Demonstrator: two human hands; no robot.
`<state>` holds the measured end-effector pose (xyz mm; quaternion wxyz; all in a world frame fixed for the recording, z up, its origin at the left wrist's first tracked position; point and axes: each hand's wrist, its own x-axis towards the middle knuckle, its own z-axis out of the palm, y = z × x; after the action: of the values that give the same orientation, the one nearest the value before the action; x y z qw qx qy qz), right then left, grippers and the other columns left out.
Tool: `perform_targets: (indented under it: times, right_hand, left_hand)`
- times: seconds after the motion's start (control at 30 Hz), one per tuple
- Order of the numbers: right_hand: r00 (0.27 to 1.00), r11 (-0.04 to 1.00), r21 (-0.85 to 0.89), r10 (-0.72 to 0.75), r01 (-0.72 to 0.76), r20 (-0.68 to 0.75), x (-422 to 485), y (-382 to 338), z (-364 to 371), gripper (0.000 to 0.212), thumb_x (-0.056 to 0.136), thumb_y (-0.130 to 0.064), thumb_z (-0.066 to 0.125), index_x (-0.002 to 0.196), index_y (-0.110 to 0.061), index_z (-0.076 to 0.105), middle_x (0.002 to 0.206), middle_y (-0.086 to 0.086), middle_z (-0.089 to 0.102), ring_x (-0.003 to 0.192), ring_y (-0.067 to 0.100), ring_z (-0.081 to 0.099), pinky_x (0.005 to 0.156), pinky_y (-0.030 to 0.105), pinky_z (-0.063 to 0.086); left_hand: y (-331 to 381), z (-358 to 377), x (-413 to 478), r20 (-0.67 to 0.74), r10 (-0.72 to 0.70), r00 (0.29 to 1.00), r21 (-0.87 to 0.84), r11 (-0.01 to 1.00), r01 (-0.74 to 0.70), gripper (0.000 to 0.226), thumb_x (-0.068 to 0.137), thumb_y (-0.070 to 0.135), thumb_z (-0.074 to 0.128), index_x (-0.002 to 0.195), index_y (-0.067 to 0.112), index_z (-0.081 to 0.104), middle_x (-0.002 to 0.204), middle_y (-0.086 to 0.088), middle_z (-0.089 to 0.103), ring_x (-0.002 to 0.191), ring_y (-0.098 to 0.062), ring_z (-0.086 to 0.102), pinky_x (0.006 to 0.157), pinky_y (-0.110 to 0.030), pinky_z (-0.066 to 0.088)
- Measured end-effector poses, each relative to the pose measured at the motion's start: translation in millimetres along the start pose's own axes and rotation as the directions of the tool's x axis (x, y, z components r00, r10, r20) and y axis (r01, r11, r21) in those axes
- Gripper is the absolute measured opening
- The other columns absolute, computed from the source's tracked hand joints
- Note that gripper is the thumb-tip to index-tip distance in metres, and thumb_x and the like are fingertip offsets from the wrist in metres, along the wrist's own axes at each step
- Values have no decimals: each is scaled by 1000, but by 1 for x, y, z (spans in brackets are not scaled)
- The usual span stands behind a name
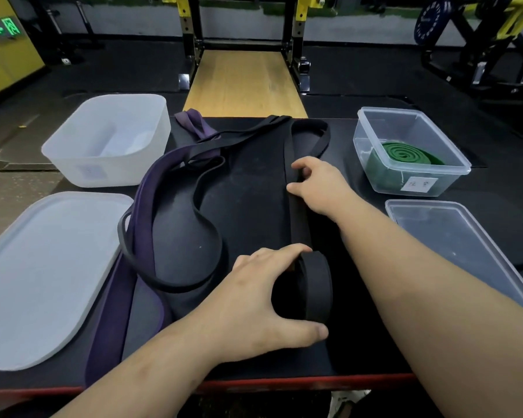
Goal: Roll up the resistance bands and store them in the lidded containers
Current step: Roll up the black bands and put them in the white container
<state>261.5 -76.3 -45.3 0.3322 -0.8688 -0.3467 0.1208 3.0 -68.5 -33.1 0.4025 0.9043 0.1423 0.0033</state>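
At ten o'clock a green exit sign [6, 28] glowed on a yellow wall. On the black table [254, 191], a frosted lid [43, 276] lay at eight o'clock, with a frosted container [73, 164] at ten. A purple band [144, 203] and a thin black band [197, 208] sprawled tangled left of centre. At six o'clock the left hand [263, 300] curled fingers and thumb round the rolled end of the wide black band [317, 282]. Just past centre the right hand [317, 185] pinched that band's flat run. A wooden platform [242, 82] lay at twelve under a yellow rack [183, 7]. At two o'clock a clear container [363, 137] held a coiled green band [405, 153], and a clear lid [453, 236] lay at four. A weight plate [431, 22] hung beyond.
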Motion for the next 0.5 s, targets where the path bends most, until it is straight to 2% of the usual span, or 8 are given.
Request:
perform_targets:
  times: [0.1, 0.17, 0.27, 0.33, 0.43, 0.5]
  right_hand:
    - [998, 996, 67, 62, -61, -9, 16, -5, -1, 49, 96, -28, 70, 143, -27, 55, 125, -5, 56, 110, 19, 58, 85, 29, 45]
    - [996, 995, 58, 82, -81, -32, 33, -8, -3, 47, 98, -29, 66, 144, -23, 56, 134, 0, 60, 112, 22, 61, 92, 33, 50]
    - [984, 987, -16, 158, -160, -85, 60, -11, -13, 51, 98, -22, 56, 148, -16, 49, 144, 10, 57, 123, 30, 59, 101, 37, 50]
    - [962, 969, -48, 232, -241, -145, 80, -11, -22, 56, 97, -14, 49, 152, -8, 41, 146, 16, 53, 128, 34, 55, 97, 37, 48]
    - [939, 949, -67, 293, -309, -181, 104, -10, -31, 54, 97, -13, 47, 149, 0, 38, 144, 22, 52, 119, 34, 57, 86, 35, 44]
    - [935, 946, -32, 315, -324, -166, 113, -11, -38, 56, 97, -14, 47, 151, -3, 36, 147, 21, 50, 127, 36, 55, 96, 38, 48]
  left_hand:
    - [0, 0, 0, 3, -7, 1000, -7, 1000, 7, 92, 66, 67, 81, 139, 69, 24, 131, 37, 39, 132, 3, 30, 109, -27, 38]
    - [1, 0, 0, -9, -6, 1000, -16, 1000, 6, 90, 65, 66, 82, 136, 69, 27, 128, 35, 42, 130, 3, 32, 108, -27, 39]
    - [3, -1, 0, -12, -6, 1000, -37, 999, 6, 87, 65, 65, 83, 135, 68, 31, 126, 33, 45, 130, 3, 34, 107, -28, 41]
    - [3, -1, 2, -9, -7, 1000, -57, 998, 6, 84, 66, 64, 84, 133, 67, 35, 124, 31, 48, 129, 4, 35, 106, -29, 42]
    - [1, -3, 4, -9, -12, 1000, -69, 998, 11, 80, 65, 64, 84, 131, 67, 39, 120, 29, 50, 125, 3, 38, 104, -30, 43]
    - [1, -4, 7, 3, -18, 1000, -59, 998, 18, 77, 64, 65, 83, 129, 66, 41, 118, 28, 52, 122, 2, 41, 103, -30, 44]
